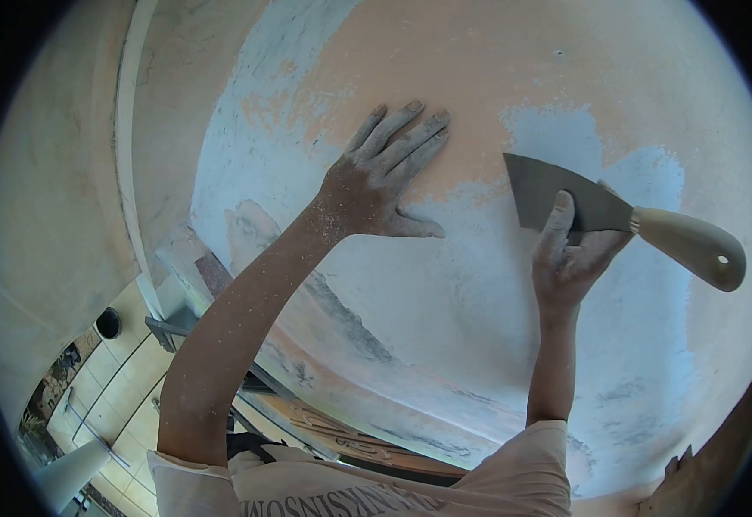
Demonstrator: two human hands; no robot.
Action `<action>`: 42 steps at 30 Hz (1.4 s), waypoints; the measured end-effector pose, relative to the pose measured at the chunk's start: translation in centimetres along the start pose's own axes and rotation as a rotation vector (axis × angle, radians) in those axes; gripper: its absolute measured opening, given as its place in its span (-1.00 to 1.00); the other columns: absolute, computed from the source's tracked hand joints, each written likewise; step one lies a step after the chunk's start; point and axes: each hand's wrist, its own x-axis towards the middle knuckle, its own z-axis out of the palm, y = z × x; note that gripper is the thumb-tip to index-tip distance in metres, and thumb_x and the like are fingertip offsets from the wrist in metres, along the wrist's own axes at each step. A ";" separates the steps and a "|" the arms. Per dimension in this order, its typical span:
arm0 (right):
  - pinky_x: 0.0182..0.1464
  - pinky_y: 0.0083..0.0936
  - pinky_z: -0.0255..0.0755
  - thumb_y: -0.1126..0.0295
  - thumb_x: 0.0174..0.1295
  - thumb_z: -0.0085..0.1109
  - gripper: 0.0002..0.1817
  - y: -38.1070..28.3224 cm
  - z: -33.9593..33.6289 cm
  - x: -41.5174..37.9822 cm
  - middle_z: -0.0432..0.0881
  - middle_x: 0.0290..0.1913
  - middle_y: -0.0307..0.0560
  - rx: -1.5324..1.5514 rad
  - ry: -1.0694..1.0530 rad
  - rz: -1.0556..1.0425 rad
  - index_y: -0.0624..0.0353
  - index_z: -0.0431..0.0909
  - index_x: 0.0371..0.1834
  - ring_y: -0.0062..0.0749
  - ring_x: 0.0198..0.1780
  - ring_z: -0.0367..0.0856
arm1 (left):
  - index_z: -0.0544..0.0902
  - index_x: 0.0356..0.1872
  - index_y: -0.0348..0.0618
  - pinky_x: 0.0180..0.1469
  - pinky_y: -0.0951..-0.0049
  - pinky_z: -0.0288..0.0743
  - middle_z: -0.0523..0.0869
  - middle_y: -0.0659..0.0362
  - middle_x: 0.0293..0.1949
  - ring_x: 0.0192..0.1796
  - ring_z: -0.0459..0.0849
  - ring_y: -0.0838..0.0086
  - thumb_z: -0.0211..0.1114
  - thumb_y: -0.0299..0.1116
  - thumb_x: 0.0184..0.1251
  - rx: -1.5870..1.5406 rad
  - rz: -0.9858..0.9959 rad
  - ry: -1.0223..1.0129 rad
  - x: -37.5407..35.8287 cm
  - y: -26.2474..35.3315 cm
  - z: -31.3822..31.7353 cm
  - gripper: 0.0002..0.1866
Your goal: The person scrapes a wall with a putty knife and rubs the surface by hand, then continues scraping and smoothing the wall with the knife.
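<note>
Presently, right hand (596, 250): part-closed, pinching the blade, thumb on its face, fingers behind; forearm near-vertical in view.
Scraper (535, 185): right of the left hand; probably light, blade thin, slightly springy; handle (682, 241) likely the surer hold.
Left hand (363, 185): holds nothing; flat on patchy wall (479, 276), dusty fingers extended, arm slanting up.
Floor (118, 405): pale tiles, beyond.

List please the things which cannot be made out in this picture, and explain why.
Head view:
Dusty right hand's fingers: mostly hidden behind the pale-handled, grey metal scraper.
Peach-and-white wall beneath the dusty left hand: covered by it.
Dark lettering on the pale shirt: cut off by the bottom edge.
Black round object on the cream tiled floor: too small to identify.
</note>
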 end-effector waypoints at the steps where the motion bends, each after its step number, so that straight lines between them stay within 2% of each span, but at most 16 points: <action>1: -0.19 -0.58 0.55 0.58 0.23 0.05 -0.50 0.5 0.4 -1.0 0.46 -0.11 0.18 -0.254 -0.146 -0.284 0.45 0.00 0.13 -0.30 -0.19 0.59 | 0.33 0.25 -0.13 0.37 -0.09 0.06 0.36 0.09 0.28 0.37 0.22 0.13 0.29 0.48 -0.32 -0.003 -0.004 -0.004 0.0 -0.1 0.0 0.11; 4: -0.11 -0.54 0.53 0.61 0.23 0.02 -0.47 -1.0 0.0 0.9 0.45 -0.10 0.19 -0.138 -0.064 -0.149 0.41 -0.03 0.17 -0.27 -0.14 0.56 | 0.33 0.25 -0.13 0.37 -0.09 0.06 0.35 0.10 0.28 0.37 0.22 0.13 0.29 0.47 -0.32 -0.008 0.006 0.002 0.0 -0.1 0.1 0.11; 6: -0.05 -0.48 0.50 0.64 0.23 0.00 -0.41 -0.8 -0.4 1.3 0.41 -0.03 0.25 0.141 0.037 0.234 0.36 -0.10 0.25 -0.22 -0.02 0.51 | 0.33 0.25 -0.13 0.37 -0.09 0.06 0.36 0.10 0.28 0.36 0.22 0.13 0.29 0.47 -0.31 -0.012 -0.002 0.005 0.0 -0.2 0.0 0.11; 8: -0.12 -0.44 0.51 0.64 0.20 0.04 -0.45 -0.7 1.3 -0.6 0.40 -0.09 0.30 -0.256 -0.062 -0.229 0.39 -0.04 0.18 -0.13 -0.05 0.53 | 0.34 0.25 -0.12 0.37 -0.09 0.06 0.36 0.10 0.28 0.36 0.22 0.12 0.29 0.47 -0.31 -0.021 -0.010 -0.008 0.0 -0.1 0.0 0.10; 10: -0.21 -0.33 0.50 0.64 0.14 0.11 -0.46 -0.7 1.2 -0.6 0.44 -0.23 0.33 -0.266 -0.238 -0.347 0.38 0.03 0.11 0.01 -0.11 0.55 | 0.33 0.25 -0.12 0.37 -0.08 0.07 0.37 0.10 0.27 0.36 0.23 0.12 0.29 0.47 -0.31 -0.015 0.002 0.001 -0.1 0.0 0.1 0.10; 13: -0.27 -0.43 0.51 0.60 0.18 0.10 -0.51 -1.5 0.1 2.0 0.46 -0.22 0.24 0.178 0.036 0.222 0.40 0.06 0.10 -0.11 -0.18 0.59 | 0.34 0.25 -0.08 0.36 -0.04 0.12 0.34 0.15 0.29 0.38 0.21 0.19 0.20 0.51 -0.26 0.019 0.001 0.001 0.0 -0.3 0.0 0.07; 16: -0.19 -0.53 0.59 0.68 0.20 -0.01 -0.54 -0.5 1.1 -0.6 0.43 -0.13 0.19 -0.169 -0.177 -0.215 0.44 0.02 0.11 -0.23 -0.15 0.59 | 0.34 0.25 -0.06 0.36 -0.02 0.15 0.32 0.18 0.30 0.38 0.20 0.23 0.15 0.52 -0.23 0.021 -0.012 -0.006 0.0 -0.2 0.0 0.06; 20: -0.22 -0.35 0.52 0.60 0.14 0.12 -0.47 -1.5 0.4 1.8 0.44 -0.16 0.28 0.170 0.081 0.192 0.43 0.06 0.10 -0.06 -0.17 0.60 | 0.34 0.25 -0.06 0.36 -0.03 0.15 0.32 0.17 0.30 0.38 0.20 0.21 0.15 0.52 -0.21 0.015 -0.010 -0.002 -0.1 -0.2 0.0 0.05; 22: -0.22 -0.47 0.55 0.60 0.19 0.07 -0.40 -1.1 1.4 0.3 0.45 -0.10 0.23 -0.266 -0.055 -0.218 0.41 -0.05 0.21 -0.19 -0.14 0.57 | 0.34 0.25 -0.06 0.36 -0.03 0.14 0.32 0.17 0.30 0.38 0.20 0.21 0.14 0.52 -0.21 0.007 -0.023 -0.014 -0.1 -0.1 -0.1 0.05; 24: -0.23 -0.51 0.57 0.60 0.21 0.05 -0.37 -1.4 1.0 0.3 0.42 -0.02 0.23 -0.175 -0.259 -0.254 0.39 -0.10 0.26 -0.24 -0.11 0.56 | 0.33 0.25 -0.06 0.36 -0.03 0.14 0.32 0.17 0.30 0.37 0.21 0.21 0.14 0.52 -0.21 0.005 -0.014 -0.007 0.0 -0.2 0.0 0.05; 27: -0.22 -0.52 0.55 0.55 0.19 0.09 -0.29 -1.5 0.4 2.4 0.34 0.06 0.28 0.104 0.012 0.202 0.41 -0.16 0.29 -0.22 -0.11 0.55 | 0.33 0.25 -0.06 0.36 -0.03 0.14 0.32 0.17 0.30 0.37 0.22 0.20 0.15 0.52 -0.21 0.002 -0.013 0.013 -0.2 -0.2 0.1 0.05; 31: -0.12 -0.53 0.57 0.61 0.23 0.01 -0.45 -1.2 1.6 0.4 0.39 -0.01 0.25 -0.163 -0.099 -0.150 0.41 -0.05 0.21 -0.29 -0.08 0.55 | 0.34 0.24 -0.11 0.34 -0.04 0.16 0.33 0.14 0.29 0.36 0.24 0.17 0.16 0.51 -0.20 0.001 0.000 0.002 0.0 -0.1 0.0 0.05; 33: -0.06 -0.48 0.52 0.61 0.23 0.00 -0.43 -2.1 0.2 2.5 0.38 0.01 0.27 0.107 0.052 0.235 0.40 -0.07 0.24 -0.26 -0.02 0.52 | 0.34 0.24 -0.13 0.35 -0.05 0.14 0.35 0.12 0.28 0.35 0.24 0.16 0.19 0.50 -0.24 0.001 0.000 0.005 0.0 -0.4 0.0 0.07; 36: -0.17 -0.52 0.55 0.63 0.19 0.03 -0.47 -1.2 1.5 0.4 0.40 -0.07 0.24 -0.279 -0.089 -0.285 0.42 -0.02 0.16 -0.23 -0.14 0.56 | 0.34 0.25 -0.12 0.37 -0.06 0.08 0.37 0.11 0.27 0.36 0.23 0.14 0.27 0.50 -0.32 -0.021 -0.007 0.007 0.0 -0.2 0.2 0.11; 41: -0.20 -0.20 0.44 0.64 0.11 0.11 -0.49 -2.0 1.4 1.2 0.42 -0.16 0.30 0.241 0.120 0.235 0.40 0.09 0.10 0.03 -0.27 0.56 | 0.37 0.22 -0.14 0.34 -0.02 0.17 0.36 0.12 0.28 0.35 0.25 0.17 0.14 0.52 -0.20 0.023 0.008 0.020 -0.1 -0.2 0.1 0.05; 42: -0.17 -0.36 0.47 0.59 0.16 0.12 -0.46 -1.7 1.7 0.0 0.41 -0.10 0.28 -0.044 -0.058 -0.063 0.42 0.05 0.13 -0.06 -0.15 0.54 | 0.36 0.23 -0.14 0.35 -0.04 0.14 0.36 0.11 0.28 0.35 0.25 0.16 0.19 0.51 -0.24 0.003 -0.004 0.016 -0.1 -0.1 0.0 0.07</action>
